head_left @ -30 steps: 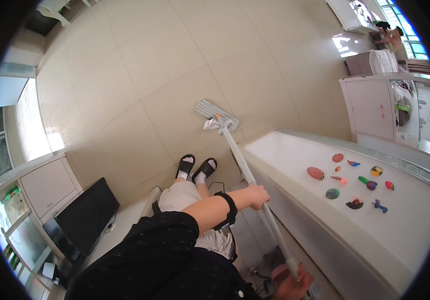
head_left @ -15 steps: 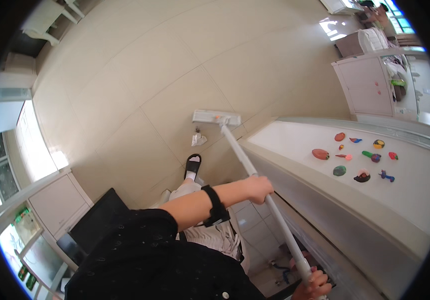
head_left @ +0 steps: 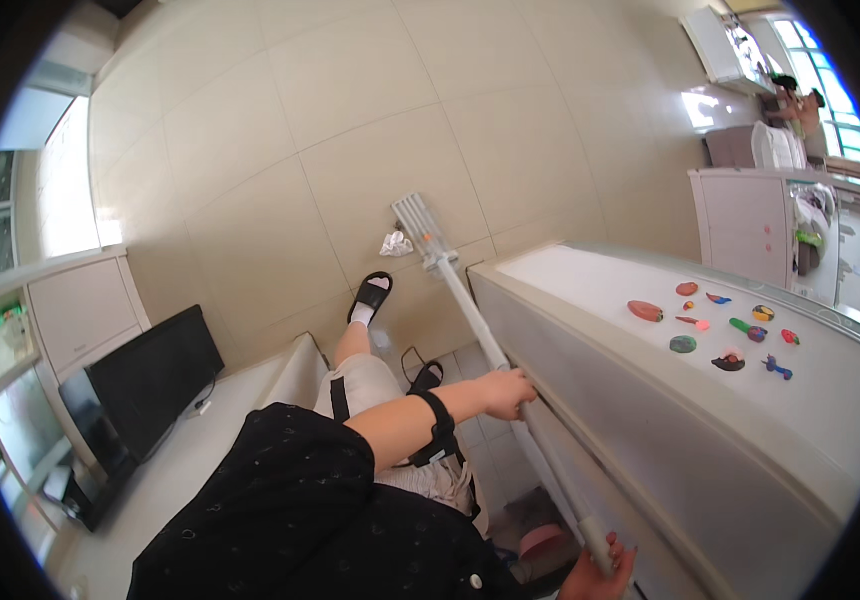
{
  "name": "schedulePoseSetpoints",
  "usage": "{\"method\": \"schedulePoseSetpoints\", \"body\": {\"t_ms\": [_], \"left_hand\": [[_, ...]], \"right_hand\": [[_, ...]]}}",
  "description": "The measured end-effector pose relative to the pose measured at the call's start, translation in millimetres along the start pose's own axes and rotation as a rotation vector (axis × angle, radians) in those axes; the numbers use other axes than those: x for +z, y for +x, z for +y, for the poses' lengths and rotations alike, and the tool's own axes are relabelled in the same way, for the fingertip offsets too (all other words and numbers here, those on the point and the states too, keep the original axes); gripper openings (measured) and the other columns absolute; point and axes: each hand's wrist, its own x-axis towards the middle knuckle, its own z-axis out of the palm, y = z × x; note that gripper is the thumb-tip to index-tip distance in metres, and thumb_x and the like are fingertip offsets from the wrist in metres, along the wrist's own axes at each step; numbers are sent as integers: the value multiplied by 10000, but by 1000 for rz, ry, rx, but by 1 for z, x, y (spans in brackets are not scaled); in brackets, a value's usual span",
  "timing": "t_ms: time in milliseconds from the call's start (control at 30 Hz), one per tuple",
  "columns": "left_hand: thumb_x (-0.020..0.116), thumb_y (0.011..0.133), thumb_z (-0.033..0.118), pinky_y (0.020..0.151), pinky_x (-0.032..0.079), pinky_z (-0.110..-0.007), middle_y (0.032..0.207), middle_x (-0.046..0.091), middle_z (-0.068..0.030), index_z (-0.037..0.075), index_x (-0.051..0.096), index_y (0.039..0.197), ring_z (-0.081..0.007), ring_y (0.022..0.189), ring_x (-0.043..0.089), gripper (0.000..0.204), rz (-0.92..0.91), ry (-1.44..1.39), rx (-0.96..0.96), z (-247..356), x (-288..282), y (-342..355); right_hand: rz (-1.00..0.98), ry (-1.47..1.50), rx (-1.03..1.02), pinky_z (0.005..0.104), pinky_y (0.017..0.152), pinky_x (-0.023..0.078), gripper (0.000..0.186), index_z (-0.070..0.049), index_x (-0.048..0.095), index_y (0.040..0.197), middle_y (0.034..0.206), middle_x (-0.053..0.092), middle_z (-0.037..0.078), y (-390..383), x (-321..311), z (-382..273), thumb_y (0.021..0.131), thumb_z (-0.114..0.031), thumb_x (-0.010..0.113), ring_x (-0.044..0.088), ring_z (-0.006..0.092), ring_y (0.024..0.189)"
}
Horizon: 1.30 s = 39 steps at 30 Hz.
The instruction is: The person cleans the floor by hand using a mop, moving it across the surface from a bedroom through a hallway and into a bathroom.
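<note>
Sandal (head_left: 373, 291): ahead and left of the left hand, near the wad; dragging the mop straight back could bump the toes.
Wad (head_left: 397, 243): white, crumpled, on the floor beyond the left hand, just beside the mop's head; probably light, it could slip past that edge if the head turns askew.
Mop (head_left: 477, 328): slants forward from the right hand through the left. Its pole runs close to the ledge (head_left: 800, 415), so a wide rightward swing could strike it.
Left hand (head_left: 507, 393): fingers curled round the middle of the pole; slack here would let the head twist.
Bowl (head_left: 542, 541): pink, just left of the right hand; half hidden in shadow, so I can't tell whether it holds anything.
Right hand (head_left: 600, 573): fingers wrapped round the pole's near end.
Figures (head_left: 754, 332): small, painted, atop the ledge, right of both hands; a hard knock might scatter them.
Cupboard (head_left: 738, 228): far ahead and right of the left hand; fronts closed, contents hidden.
</note>
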Motion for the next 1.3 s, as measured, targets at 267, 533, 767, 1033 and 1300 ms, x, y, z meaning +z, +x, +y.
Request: {"method": "schedulePoseSetpoints", "body": {"t_ms": [267,533,767,1033,1300], "left_hand": [[869,968,327,1055,632,-541,1236,802,-89,144,853,1275,-375,1338,682,358,61,-12,-133,28,109,-10],[819,897,180,998,646,-528,1205,786,-55,171,815,1203,-339,1303,712,307,210,146,-248,47,104,-15],[828,1006,245,1001,635,-523,1210,742,-113,133,777,1106,-383,1295,700,158,535,204,-498,-15,57,-48],[850,980,266,992,639,-522,1147,742,-132,112,751,1018,-395,1232,706,187,819,158,-341,5,108,-100],[822,902,202,965,670,-535,1101,802,-88,165,828,1047,-356,1212,751,150,364,26,-314,94,211,-119]], "right_hand": [[-188,-713,-193,460,1142,534,188,-35,679,1174,1234,744,120,17,-174,-50,1241,-209,650,692,273,1196],[-673,-921,-575,507,1157,516,228,-56,622,1173,1254,699,183,46,-156,-47,1235,-276,622,663,307,1185],[-922,-847,-571,643,1252,540,172,-99,625,999,1037,804,127,53,-150,29,1087,-153,764,800,383,1160],[-1101,-880,-501,617,1104,638,274,-103,577,778,788,732,75,11,-154,26,920,-91,811,811,328,869],[-1125,-911,-332,571,1064,588,321,-78,587,840,782,628,96,-48,-96,-42,1101,-170,752,676,317,811]]}}
